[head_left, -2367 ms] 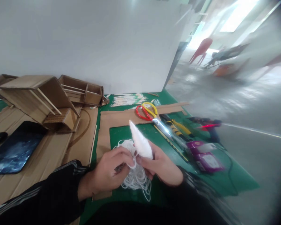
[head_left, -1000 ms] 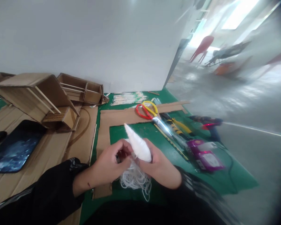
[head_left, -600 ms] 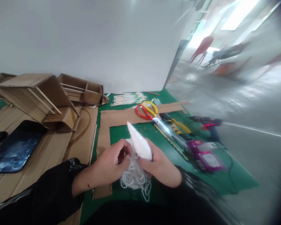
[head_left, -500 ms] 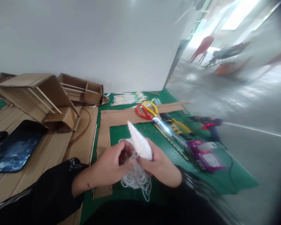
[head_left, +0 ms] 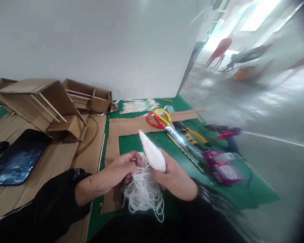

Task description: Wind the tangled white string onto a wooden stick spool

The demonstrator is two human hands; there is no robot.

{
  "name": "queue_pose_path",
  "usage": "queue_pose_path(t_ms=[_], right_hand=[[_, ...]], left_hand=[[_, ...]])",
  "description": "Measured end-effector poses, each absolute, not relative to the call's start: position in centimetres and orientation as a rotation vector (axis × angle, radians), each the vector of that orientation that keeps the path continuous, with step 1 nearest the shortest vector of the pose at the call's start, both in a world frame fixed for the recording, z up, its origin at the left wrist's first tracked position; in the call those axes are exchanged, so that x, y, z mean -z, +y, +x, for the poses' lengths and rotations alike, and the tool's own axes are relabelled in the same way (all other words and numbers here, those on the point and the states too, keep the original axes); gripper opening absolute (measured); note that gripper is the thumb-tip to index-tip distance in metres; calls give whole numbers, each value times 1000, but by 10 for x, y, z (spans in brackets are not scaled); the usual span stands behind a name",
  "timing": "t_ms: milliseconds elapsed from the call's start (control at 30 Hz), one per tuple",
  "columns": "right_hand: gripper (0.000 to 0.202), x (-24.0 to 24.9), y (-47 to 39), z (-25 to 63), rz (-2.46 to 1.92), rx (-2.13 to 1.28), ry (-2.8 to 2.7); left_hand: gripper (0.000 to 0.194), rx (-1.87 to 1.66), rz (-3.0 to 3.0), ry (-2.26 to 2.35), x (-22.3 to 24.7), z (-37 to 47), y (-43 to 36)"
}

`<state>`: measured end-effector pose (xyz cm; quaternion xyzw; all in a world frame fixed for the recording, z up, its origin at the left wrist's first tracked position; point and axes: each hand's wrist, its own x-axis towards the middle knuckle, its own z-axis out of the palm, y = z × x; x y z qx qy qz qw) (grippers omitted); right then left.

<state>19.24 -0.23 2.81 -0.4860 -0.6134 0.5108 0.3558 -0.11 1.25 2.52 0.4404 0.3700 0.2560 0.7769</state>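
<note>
A white cone wound with yarn (head_left: pixel 153 153) points up and to the left, held at its wide lower end by my right hand (head_left: pixel 176 177). My left hand (head_left: pixel 128 166) is closed, pinching strands from a loose tangle of white yarn (head_left: pixel 144 194). That tangle hangs below and between both hands, over the green tabletop. One strand runs from the left fingers toward the cone's base. Some fingertips of my right hand are hidden behind the cone and the yarn.
Scissors (head_left: pixel 164 123) with red and yellow handles lie beyond the cone. Pliers (head_left: pixel 196 136), a purple packet (head_left: pixel 224 168) and a blurred glue gun (head_left: pixel 228 135) are on the right. Cardboard boxes (head_left: pixel 40 104) and a tablet (head_left: pixel 19 158) occupy the left. A cardboard strip (head_left: pixel 114 141) borders the work area.
My left hand has moved left, away from the cone, drawing yarn with it. More of the tangle shows between the hands. The cone has shifted slightly to the right.
</note>
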Motion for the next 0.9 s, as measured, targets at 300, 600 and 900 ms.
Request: queue_pose_path(t_ms=[300, 600, 900], right_hand=[[33, -23, -1, 196, -1271, -1393, -1524], [18, -30, 2, 200, -1384, -1414, -1458], [19, -29, -3, 202, -1274, -1290, -1398]], left_hand=[[9, -606, 920, 833, -24, -5, 16], [4, -745, 856, 730, -23, -5, 20], [24, -795, 1557, 886, -20, -4, 13]])
